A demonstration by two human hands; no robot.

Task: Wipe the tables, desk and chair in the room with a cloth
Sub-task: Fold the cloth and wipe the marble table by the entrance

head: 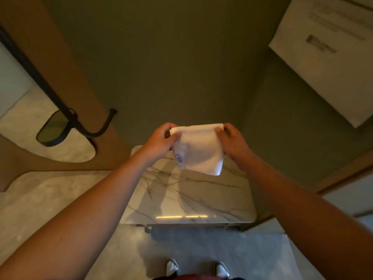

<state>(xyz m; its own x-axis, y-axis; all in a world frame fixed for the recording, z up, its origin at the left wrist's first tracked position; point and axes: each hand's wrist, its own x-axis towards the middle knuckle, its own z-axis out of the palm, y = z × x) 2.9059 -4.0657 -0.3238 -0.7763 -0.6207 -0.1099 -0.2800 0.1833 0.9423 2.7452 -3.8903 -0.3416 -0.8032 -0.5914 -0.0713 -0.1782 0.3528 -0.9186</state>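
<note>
Both hands hold a folded white cloth (198,149) up by its top corners: left hand (161,141) pinches the left corner, right hand (232,141) the right. Between them it hangs above the marble-patterned tabletop (181,201), not touching it.

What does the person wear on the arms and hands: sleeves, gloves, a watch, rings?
Nothing shows. The left forearm and right forearm are bare, without sleeves. The left hand and right hand have no gloves, watch or rings in view.
</note>
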